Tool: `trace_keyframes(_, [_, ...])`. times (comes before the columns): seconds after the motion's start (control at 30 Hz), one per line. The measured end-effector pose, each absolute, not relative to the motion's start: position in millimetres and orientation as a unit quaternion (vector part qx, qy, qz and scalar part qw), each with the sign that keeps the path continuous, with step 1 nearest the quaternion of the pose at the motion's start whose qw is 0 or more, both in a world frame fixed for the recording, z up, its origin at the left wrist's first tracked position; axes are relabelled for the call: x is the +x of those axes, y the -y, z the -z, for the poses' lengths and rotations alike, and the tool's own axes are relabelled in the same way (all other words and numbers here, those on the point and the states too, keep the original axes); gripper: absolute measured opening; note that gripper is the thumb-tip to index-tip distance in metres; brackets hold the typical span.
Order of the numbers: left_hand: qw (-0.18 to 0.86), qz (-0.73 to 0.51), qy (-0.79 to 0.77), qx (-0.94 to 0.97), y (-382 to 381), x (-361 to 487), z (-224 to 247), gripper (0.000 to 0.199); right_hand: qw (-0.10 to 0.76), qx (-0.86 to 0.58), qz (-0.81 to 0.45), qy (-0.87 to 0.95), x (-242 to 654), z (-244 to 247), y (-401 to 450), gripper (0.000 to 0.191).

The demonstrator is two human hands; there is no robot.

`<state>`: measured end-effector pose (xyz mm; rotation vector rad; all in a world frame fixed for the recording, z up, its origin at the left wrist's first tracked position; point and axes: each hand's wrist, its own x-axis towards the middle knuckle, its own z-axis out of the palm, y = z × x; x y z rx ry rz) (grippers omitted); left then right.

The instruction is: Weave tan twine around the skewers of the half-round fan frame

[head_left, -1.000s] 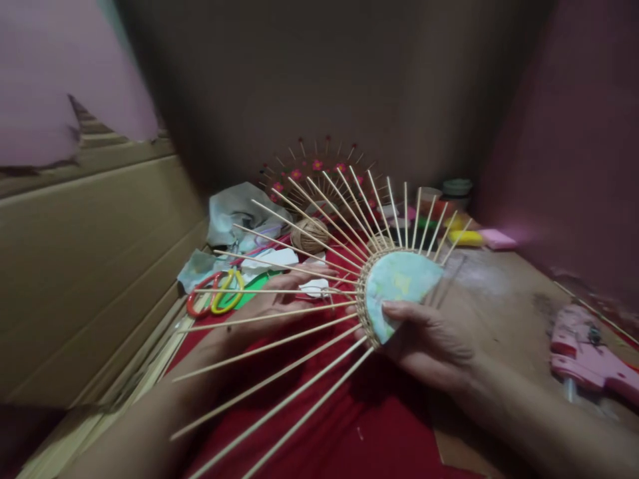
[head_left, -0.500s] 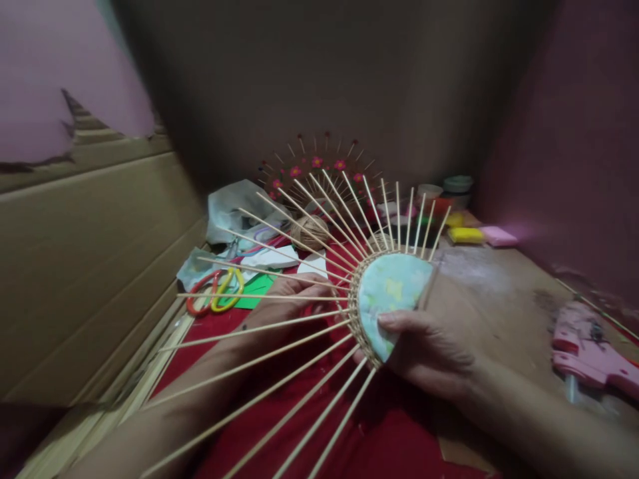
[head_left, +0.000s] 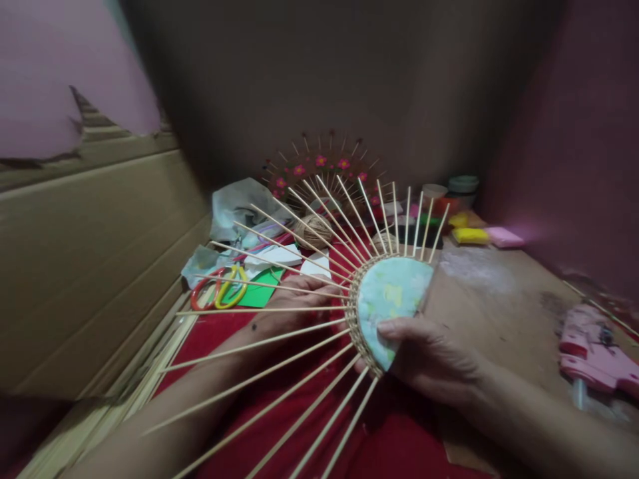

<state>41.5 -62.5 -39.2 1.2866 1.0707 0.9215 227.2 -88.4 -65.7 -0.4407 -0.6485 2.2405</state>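
The right grip (head_left: 434, 359) pinches the stick fan (head_left: 353, 303) by its padded half-disc (head_left: 389, 286), over the red cloth (head_left: 404, 442), probably the surest hold on something light with snappable spokes (head_left: 350, 429), while whether the left grip (head_left: 299, 300), behind them, holds anything I can't tell.

I've got dim light, a grey-brown wall (head_left: 324, 66) beyond the fingers (head_left: 313, 282) and a purple wall (head_left: 574, 166) to their right. Left of them: cardboard panel (head_left: 100, 266), torn along the top, pink surface (head_left: 44, 66) above. Red covering (head_left: 394, 439) beneath them, brown work surface (head_left: 499, 319) rightward.
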Motion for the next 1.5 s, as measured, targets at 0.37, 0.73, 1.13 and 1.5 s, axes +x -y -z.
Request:
trace_keyframes(0.37, [0.556, -0.381, -0.507, 0.537, 50.5, 15.4, 31.3, 0.016, 0.406, -0.189, -0.865, 0.225, 226.2, 64.6, 86.1, 0.049])
trace_keyframes(0.73, [0.572, -0.463, -0.445, 0.51, 25.8, -42.9, 27.9, 0.015, 0.463, -0.237, -0.838, 0.167, 225.0, 64.0, 82.1, 0.045])
trace_keyframes(1.13, [0.485, -0.514, -0.471, 0.528, 13.0, -77.7, 28.6, 0.017, 0.463, -0.27, -0.829, 0.161, 225.5, 74.6, 75.4, 0.018])
trace_keyframes(1.5, [0.446, -0.543, -0.507, 0.499, 3.5, -65.7, 39.9, 0.025, 0.472, -0.277, -0.828, 0.125, 227.9, 71.2, 74.8, 0.045])
